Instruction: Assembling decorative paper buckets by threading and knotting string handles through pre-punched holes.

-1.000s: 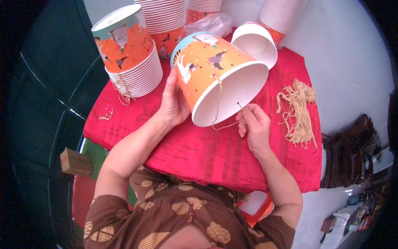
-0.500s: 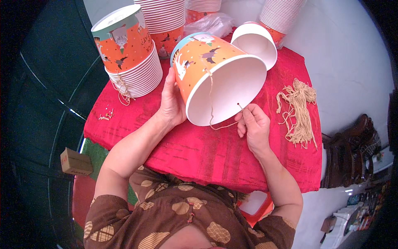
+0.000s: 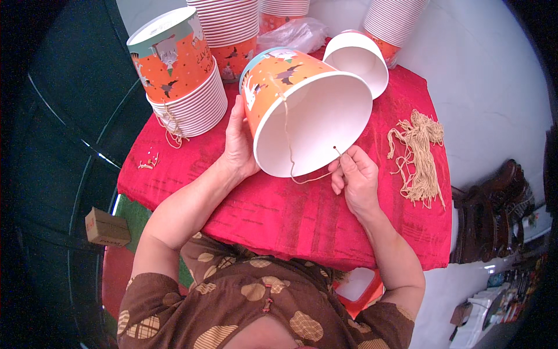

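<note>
An orange paper bucket [image 3: 311,125] with bat and ghost pictures is tipped on its side, its white mouth facing me. My left hand [image 3: 237,139] is closed around its left side, thumb along the printed wall. A thin tan twine [image 3: 290,151] is fixed at the rim's upper left and hangs across the mouth to my right hand [image 3: 356,174]. The right fingers pinch the twine's end close to a small hole in the bucket's lower right wall; whether the tip is in the hole is hard to tell.
A red cloth [image 3: 279,221] covers the table. On the left stands a bucket stack [image 3: 186,104], with another stack [image 3: 226,35] behind. A white-lined bucket [image 3: 357,64] lies beyond the held one, near a plastic bag [image 3: 293,35]. A twine bundle [image 3: 421,157] lies at right.
The bucket has turned and tilted slightly, its rim shifting a little left. The twine's upper end moved left with it. My right hand has stayed almost in place, still pinching the twine.
</note>
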A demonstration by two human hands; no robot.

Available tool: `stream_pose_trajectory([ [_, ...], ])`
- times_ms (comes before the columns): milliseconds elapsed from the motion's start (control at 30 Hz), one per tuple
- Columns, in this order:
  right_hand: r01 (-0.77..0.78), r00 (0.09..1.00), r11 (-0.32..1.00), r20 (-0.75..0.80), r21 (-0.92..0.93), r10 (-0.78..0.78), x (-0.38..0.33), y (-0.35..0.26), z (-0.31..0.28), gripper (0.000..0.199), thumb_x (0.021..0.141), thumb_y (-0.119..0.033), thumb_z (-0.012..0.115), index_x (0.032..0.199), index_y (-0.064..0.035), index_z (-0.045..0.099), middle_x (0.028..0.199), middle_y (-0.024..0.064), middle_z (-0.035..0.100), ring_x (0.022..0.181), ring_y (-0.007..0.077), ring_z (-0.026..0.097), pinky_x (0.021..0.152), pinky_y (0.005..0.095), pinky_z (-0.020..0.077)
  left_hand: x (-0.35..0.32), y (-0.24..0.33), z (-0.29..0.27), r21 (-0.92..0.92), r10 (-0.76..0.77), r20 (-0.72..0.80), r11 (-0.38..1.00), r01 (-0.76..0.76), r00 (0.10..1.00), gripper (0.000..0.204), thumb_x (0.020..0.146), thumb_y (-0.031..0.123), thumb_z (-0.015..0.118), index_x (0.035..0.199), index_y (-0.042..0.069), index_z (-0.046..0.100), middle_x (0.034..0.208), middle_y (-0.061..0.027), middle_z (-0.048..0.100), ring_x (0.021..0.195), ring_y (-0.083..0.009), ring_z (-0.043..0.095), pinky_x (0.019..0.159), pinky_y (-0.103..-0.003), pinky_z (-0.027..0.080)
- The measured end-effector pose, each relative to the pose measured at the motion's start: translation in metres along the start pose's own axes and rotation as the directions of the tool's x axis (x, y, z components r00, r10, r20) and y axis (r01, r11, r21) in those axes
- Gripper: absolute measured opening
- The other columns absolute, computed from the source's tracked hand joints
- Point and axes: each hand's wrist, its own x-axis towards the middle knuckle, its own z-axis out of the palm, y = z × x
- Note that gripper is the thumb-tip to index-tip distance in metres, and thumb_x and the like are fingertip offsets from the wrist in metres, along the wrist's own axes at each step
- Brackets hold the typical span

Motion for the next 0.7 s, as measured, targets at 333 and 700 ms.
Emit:
stream_pose_trajectory([
  [333,-0.055,0.998,0.995,0.005,0.089,0.055,0.0002,-0.0051,0.0027,0.016,0.100,-0.015,0.047,0.093,-0.0016,0.052,0.078,0.0077,0.059,0.049,0.0080,0.046,0.042,0.0217,0.0402,0.0016,0.0003,0.0004,-0.001,0.012,-0.012,1.000,-0.012,1.000,0.083,0.086,0.071,0.044,0.142,0.010,0.037,0.134,-0.0144,0.051,0.120,-0.0271,0.053,0.100,-0.045,0.046],
  [700,-0.047,0.999,0.993,0.032,0.105,0.044,-0.0015,-0.0054,0.0010,0.017,0.099,-0.014,0.046,0.091,-0.0020,0.053,0.080,0.0073,0.059,0.050,0.0073,0.046,0.043,0.0212,0.0392,0.0014,0.0009,-0.0003,-0.010,0.013,-0.027,1.000,-0.013,1.000,0.082,0.086,0.071,0.043,0.141,0.010,0.037,0.133,-0.0145,0.052,0.119,-0.0266,0.054,0.100,-0.044,0.047],
])
